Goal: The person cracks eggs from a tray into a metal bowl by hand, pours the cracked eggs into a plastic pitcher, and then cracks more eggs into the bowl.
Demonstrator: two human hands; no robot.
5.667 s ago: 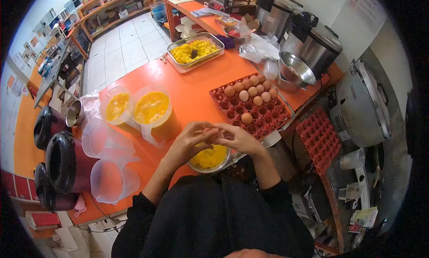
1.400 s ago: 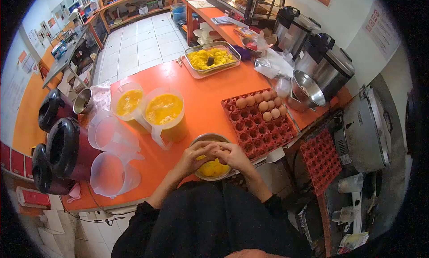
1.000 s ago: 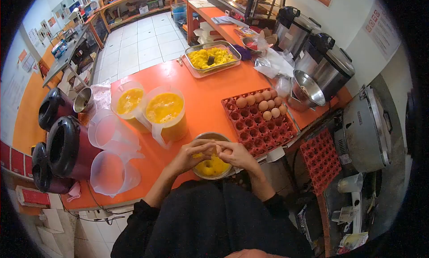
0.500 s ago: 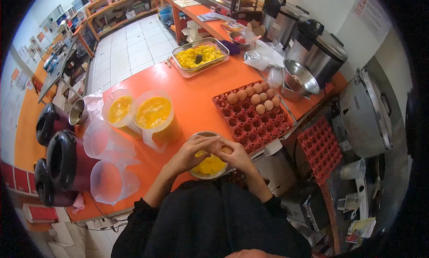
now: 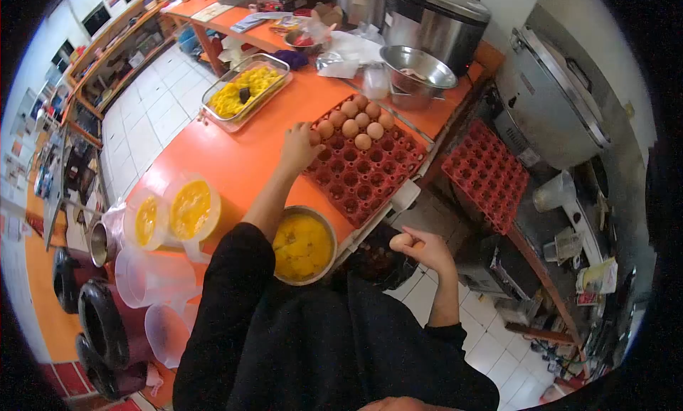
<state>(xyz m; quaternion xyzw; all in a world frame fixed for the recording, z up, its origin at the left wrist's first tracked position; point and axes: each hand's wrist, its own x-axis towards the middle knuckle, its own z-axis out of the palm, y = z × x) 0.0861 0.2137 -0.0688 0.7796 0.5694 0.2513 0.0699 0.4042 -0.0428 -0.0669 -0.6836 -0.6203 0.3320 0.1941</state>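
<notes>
My left hand (image 5: 299, 149) is at the left edge of the red egg tray (image 5: 363, 190), its fingers closed around a brown egg (image 5: 314, 137) at the end of the back row. Several other brown eggs (image 5: 350, 129) sit in the back cups. Out to the right, my right hand (image 5: 428, 253) pinches an eggshell (image 5: 401, 242) beside a black bin bag (image 5: 388, 265) that has shell pieces in it. Between my arms stands a round metal bowl (image 5: 333, 251) of cracked yellow eggs (image 5: 302, 246).
Pitchers of beaten egg (image 5: 191, 210) and clear plastic pitchers (image 5: 153, 276) stand at the left. A glass dish of yellow food (image 5: 245, 91) is at the back. Another egg tray (image 5: 487, 173), a steel bowl (image 5: 420, 70) and a large cooker (image 5: 548, 91) are to the right.
My hands have parted from above the bowl. The left has reached forward to an egg in the tray; the right has swung out beside the bin bag with a shell. The view has shifted right.
</notes>
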